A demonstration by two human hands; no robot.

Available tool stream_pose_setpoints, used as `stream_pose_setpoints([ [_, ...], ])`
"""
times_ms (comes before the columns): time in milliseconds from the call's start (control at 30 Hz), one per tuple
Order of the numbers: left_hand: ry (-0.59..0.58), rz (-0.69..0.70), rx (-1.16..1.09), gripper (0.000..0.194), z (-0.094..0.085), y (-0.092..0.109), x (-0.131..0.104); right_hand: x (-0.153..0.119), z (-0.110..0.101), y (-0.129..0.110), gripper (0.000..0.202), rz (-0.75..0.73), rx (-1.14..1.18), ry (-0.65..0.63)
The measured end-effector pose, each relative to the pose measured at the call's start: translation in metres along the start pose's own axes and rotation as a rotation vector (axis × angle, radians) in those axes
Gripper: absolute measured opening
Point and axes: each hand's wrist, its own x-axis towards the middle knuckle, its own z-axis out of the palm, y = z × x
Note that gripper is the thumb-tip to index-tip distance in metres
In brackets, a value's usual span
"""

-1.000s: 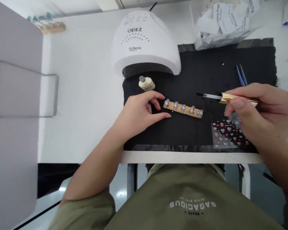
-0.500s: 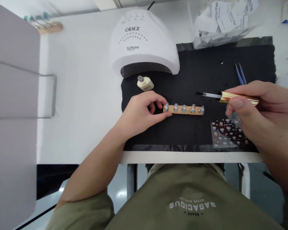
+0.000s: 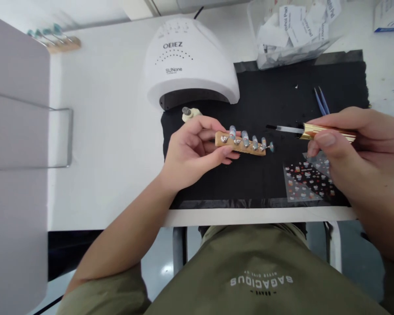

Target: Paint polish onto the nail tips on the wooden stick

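A wooden nail tip stand (image 3: 249, 150) carries several grey-blue press-on nails (image 3: 244, 138) on short metal posts. My left hand (image 3: 197, 148) grips the stand's left end between thumb and fingers, with the stand tilted so the posts show. In my right hand (image 3: 357, 153) is a nail polish brush (image 3: 325, 131) by its gold cap, its dark tip pointing left, a little apart from the nails. Behind my left hand, partly hidden by it, stands a cream polish bottle (image 3: 191, 114) without its cap. Near my right hand lies a sticker sheet (image 3: 304, 183) printed with small cartoon figures.
A white nail lamp (image 3: 193, 65) stands at the back of the black mat (image 3: 265, 96). Blue tweezers (image 3: 321, 103) lie beyond my right hand. A clear bin of alcohol pad wrappers (image 3: 292, 54) is at the back right, and another nail stand (image 3: 64, 45) at the far left.
My left hand has taken the nail stand into a fuller grip, raising and tilting it. The right hand still holds the brush in nearly the same place. The whole view has shifted slightly.
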Motion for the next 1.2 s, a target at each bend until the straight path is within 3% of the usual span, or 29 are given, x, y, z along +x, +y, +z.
stream_pose_setpoints([
  [100,-0.025,-0.034,-0.049,0.063,0.003,0.002,0.001,0.0,-0.001,-0.001,0.016,0.014,-0.024,0.01],
  [200,0.064,-0.018,-0.041,0.068,0.001,-0.004,0.003,0.001,0.0,-0.001,0.016,0.006,-0.009,0.021],
  [333,0.276,-0.01,-0.047,0.059,-0.004,-0.007,0.009,0.001,0.001,-0.001,0.012,-0.021,0.046,0.028],
  [433,0.351,-0.031,-0.108,0.045,-0.005,-0.003,0.012,0.0,-0.001,-0.002,0.009,-0.019,0.055,0.029],
  [633,0.273,-0.187,-0.157,0.032,-0.004,0.003,0.008,0.0,-0.001,-0.006,0.01,0.021,0.019,0.013],
  [800,0.273,-0.219,-0.144,0.042,-0.001,0.005,0.004,0.0,0.002,0.0,0.009,-0.008,0.039,0.038],
  [1067,0.275,-0.214,-0.154,0.049,0.003,0.014,0.002,-0.001,-0.003,-0.005,0.009,0.057,-0.007,-0.015],
  [1200,0.271,-0.114,-0.137,0.041,0.003,0.015,-0.003,0.0,-0.002,-0.003,0.01,0.049,-0.001,-0.002],
])
